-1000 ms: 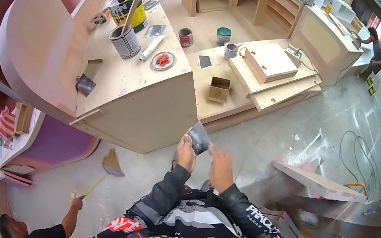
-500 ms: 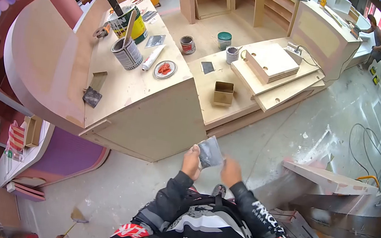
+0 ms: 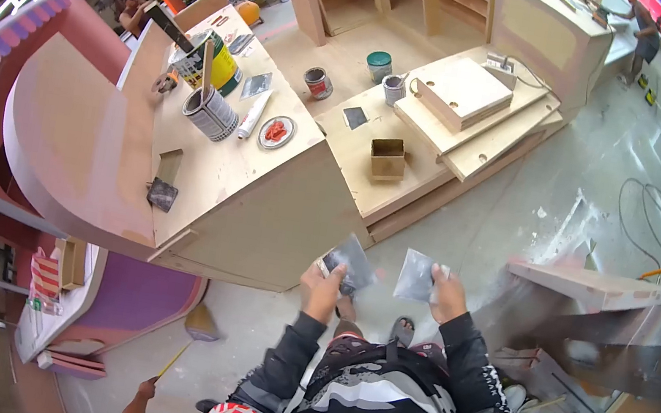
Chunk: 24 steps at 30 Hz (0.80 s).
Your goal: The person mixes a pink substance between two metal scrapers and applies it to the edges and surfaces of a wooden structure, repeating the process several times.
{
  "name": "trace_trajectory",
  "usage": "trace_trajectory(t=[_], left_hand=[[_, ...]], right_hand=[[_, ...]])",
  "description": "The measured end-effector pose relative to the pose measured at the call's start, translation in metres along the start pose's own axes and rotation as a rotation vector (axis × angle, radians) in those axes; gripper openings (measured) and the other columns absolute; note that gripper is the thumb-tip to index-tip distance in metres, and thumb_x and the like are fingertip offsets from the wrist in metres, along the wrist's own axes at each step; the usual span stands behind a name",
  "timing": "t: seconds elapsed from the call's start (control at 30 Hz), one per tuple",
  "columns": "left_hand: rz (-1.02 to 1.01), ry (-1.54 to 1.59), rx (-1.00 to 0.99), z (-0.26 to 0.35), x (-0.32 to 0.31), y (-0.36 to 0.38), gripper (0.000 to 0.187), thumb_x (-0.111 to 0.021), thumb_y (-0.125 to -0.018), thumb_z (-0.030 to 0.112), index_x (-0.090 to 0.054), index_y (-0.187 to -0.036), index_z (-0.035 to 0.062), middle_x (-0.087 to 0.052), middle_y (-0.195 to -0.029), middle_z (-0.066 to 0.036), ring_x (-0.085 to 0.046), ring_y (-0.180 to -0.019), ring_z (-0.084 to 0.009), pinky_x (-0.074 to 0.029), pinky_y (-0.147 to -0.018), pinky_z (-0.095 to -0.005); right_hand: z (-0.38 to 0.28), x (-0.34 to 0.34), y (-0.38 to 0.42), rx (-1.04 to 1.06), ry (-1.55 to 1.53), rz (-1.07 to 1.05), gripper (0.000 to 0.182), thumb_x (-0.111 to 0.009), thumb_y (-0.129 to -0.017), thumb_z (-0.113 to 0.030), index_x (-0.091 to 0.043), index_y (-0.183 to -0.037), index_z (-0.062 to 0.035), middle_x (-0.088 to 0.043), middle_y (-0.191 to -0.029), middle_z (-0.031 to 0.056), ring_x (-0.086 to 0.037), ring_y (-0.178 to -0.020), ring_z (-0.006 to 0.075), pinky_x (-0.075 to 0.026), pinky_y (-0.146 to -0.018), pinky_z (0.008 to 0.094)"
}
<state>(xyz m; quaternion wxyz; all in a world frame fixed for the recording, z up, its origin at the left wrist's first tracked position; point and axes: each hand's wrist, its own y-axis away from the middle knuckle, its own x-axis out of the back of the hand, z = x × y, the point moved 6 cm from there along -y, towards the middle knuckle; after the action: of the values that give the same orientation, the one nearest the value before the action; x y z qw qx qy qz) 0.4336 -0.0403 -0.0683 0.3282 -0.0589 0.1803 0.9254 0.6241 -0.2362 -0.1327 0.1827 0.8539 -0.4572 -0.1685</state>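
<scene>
The person's left hand [image 3: 325, 284] and right hand [image 3: 448, 288] are raised in front of the chest, apart from each other, each with its grip closed on a separate sheet. The left pinches a dark grey, thin, crumpled-looking sheet of abrasive paper [image 3: 348, 260] by its lower edge; the right pinches a paler grey, thin sheet [image 3: 416, 275] by its right side, thumb and fingers folded over it. Both sheets look light and limp rather than stiff (they bow a little above the fingers), so a pinch near an edge or corner should be enough to carry them; the gritty face probably will not slip, though a thin sheet like this could tear or crease if pulled hard.

Beyond the hands stands a pale plywood cabinet whose tabletop [image 3: 216, 172] carries a small dark square pad [image 3: 162, 193], a striped grey tin with a wooden stick in it [image 3: 210, 111], a white tube [image 3: 252, 114] and a round plate with red paste [image 3: 277, 132]. Further off, a lower plywood platform [image 3: 356, 150] bears a small open wooden box [image 3: 387, 159], and a stack of plywood boards [image 3: 466, 99].
</scene>
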Motion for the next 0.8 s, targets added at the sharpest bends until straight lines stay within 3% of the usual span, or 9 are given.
trace_trajectory(t=[0.07, 0.17, 0.2, 0.27, 0.37, 0.53, 0.63, 0.7, 0.8], left_hand=[[0.114, -0.692, -0.471, 0.068, -0.055, 0.047, 0.036, -0.057, -0.092, 0.003, -0.055, -0.127, -0.001, -0.064, -0.121, -0.018, -0.063, -0.105, -0.0233, -0.051, -0.093, -0.039], [-0.552, -0.865, -1.218, 0.061, -0.112, 0.079, 0.042, -0.058, -0.089, 0.002, -0.054, -0.13, -0.0017, -0.063, -0.121, -0.022, -0.063, -0.109, -0.0279, -0.049, -0.093, -0.038], [-0.552, -0.85, -1.236, 0.05, -0.116, 0.074, 0.042, -0.058, -0.089, 0.002, -0.054, -0.13, -0.0017, -0.063, -0.121, -0.022, -0.063, -0.109, -0.0279, -0.049, -0.093, -0.038], [-0.209, -0.771, -0.65, 0.01, -0.088, 0.013, 0.048, -0.052, -0.086, -0.005, -0.055, -0.133, 0.0053, -0.065, -0.118, -0.021, -0.066, -0.105, -0.0337, -0.051, -0.089, -0.0395], [-0.163, -0.794, -0.582, 0.023, -0.081, 0.009, 0.052, -0.049, -0.084, -0.009, -0.053, -0.134, 0.0046, -0.062, -0.122, -0.022, -0.064, -0.11, -0.0334, -0.05, -0.093, -0.0403], [-0.614, -0.894, -1.082, 0.049, -0.117, 0.071, 0.047, -0.05, -0.082, -0.009, -0.056, -0.128, -0.0003, -0.061, -0.124, -0.021, -0.056, -0.12, -0.0391, -0.046, -0.097, -0.0433], [-0.302, -0.898, -0.629, 0.018, -0.074, 0.002, 0.048, -0.051, -0.084, -0.004, -0.056, -0.131, 0.0033, -0.063, -0.117, -0.021, -0.06, -0.112, -0.0367, -0.048, -0.091, -0.0434], [-0.015, -0.752, -0.167, 0.028, -0.05, -0.012, 0.048, -0.051, -0.087, -0.002, -0.053, -0.134, 0.0068, -0.061, -0.122, -0.022, -0.059, -0.115, -0.0345, -0.046, -0.095, -0.041], [-0.131, -0.811, -0.669, 0.05, -0.072, 0.028, 0.049, -0.05, -0.087, -0.002, -0.052, -0.135, 0.0055, -0.058, -0.129, -0.023, -0.057, -0.121, -0.0328, -0.045, -0.099, -0.0385]], right_hand=[[-0.017, -0.024, 0.024, -0.313, -0.658, -0.086, 0.024, -0.059, -0.089, -0.019, -0.062, -0.108, -0.0037, -0.065, -0.081, 0.0094, -0.065, -0.079, 0.0251, -0.05, -0.074, 0.0415], [-0.019, -0.046, 0.037, 0.494, -0.036, -0.25, 0.02, -0.059, -0.094, -0.03, -0.06, -0.095, -0.0102, -0.055, -0.068, 0.0023, -0.052, -0.057, 0.0133, -0.037, -0.047, 0.0274], [-0.021, -0.052, 0.051, 0.755, 0.194, -0.306, 0.022, -0.059, -0.095, -0.034, -0.059, -0.09, -0.0123, -0.052, -0.063, -0.0001, -0.048, -0.049, 0.0094, -0.032, -0.038, 0.0227], [0.036, -0.058, 0.057, -0.333, -0.487, -0.406, 0.023, -0.058, -0.096, -0.033, -0.055, -0.085, -0.0126, -0.044, -0.057, -0.0018, -0.039, -0.044, 0.0093, -0.029, -0.037, 0.0228], [0.014, -0.069, 0.093, -0.706, -0.943, -0.623, 0.024, -0.057, -0.096, -0.033, -0.055, -0.083, -0.0137, -0.042, -0.054, -0.002, -0.036, -0.041, 0.0089, -0.029, -0.04, 0.022], [0.025, -0.062, 0.061, -0.598, -0.946, -0.622, 0.023, -0.054, -0.097, -0.035, -0.053, -0.089, -0.0134, -0.041, -0.06, -0.0017, -0.039, -0.048, 0.0085, -0.031, -0.043, 0.0228], [0.034, -0.076, 0.075, -0.708, -0.956, -0.578, 0.021, -0.053, -0.098, -0.033, -0.054, -0.092, -0.0126, -0.044, -0.064, -0.0018, -0.038, -0.05, 0.0098, -0.029, -0.046, 0.0215], [0.013, -0.046, 0.056, -0.369, -0.369, -0.047, 0.023, -0.053, -0.098, -0.03, -0.055, -0.094, -0.0079, -0.049, -0.067, -0.0003, -0.042, -0.052, 0.0132, -0.035, -0.049, 0.0264], [-0.053, -0.007, 0.037, 0.435, 0.213, 0.291, 0.025, -0.053, -0.098, -0.027, -0.056, -0.093, -0.0022, -0.053, -0.07, 0.0047, -0.05, -0.059, 0.0159, -0.042, -0.056, 0.0343]])
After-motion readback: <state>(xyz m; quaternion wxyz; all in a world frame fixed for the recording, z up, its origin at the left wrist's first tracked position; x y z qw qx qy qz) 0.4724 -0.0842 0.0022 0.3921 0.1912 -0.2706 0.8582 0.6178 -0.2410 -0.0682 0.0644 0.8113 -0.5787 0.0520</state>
